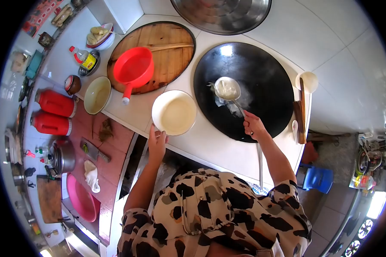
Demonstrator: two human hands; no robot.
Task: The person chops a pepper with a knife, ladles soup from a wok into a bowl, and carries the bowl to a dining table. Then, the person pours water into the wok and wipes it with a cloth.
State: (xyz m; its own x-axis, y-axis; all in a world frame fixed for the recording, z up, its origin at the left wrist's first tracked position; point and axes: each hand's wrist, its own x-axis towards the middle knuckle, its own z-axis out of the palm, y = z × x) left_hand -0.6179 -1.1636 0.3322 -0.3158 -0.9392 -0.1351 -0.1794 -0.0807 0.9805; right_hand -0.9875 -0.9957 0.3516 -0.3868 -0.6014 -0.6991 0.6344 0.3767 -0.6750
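My right hand [254, 126] is closed round the handle of a metal ladle [237, 106]. The ladle's scoop holds something whitish and hangs over a large black wok [268, 85]. Pale, wet-looking food [233, 110] lies in the wok under and beside the scoop, with a little steam. My left hand [157, 144] grips the near rim of a white bowl [159, 103], thumb and fingers pressed to its edge. Inside that bowl is a pale, cream-coloured liquid [176, 116]. It stands on the tiled counter just left of the wok.
A red dipper [135, 64] rests on a round wooden lid [171, 53]. Left of it are a cream bowl [98, 95] and a bottle [85, 59]. A metal lid [222, 15] leans behind. A cleaver [90, 149] and red flasks [55, 103] occupy the lower left surface.
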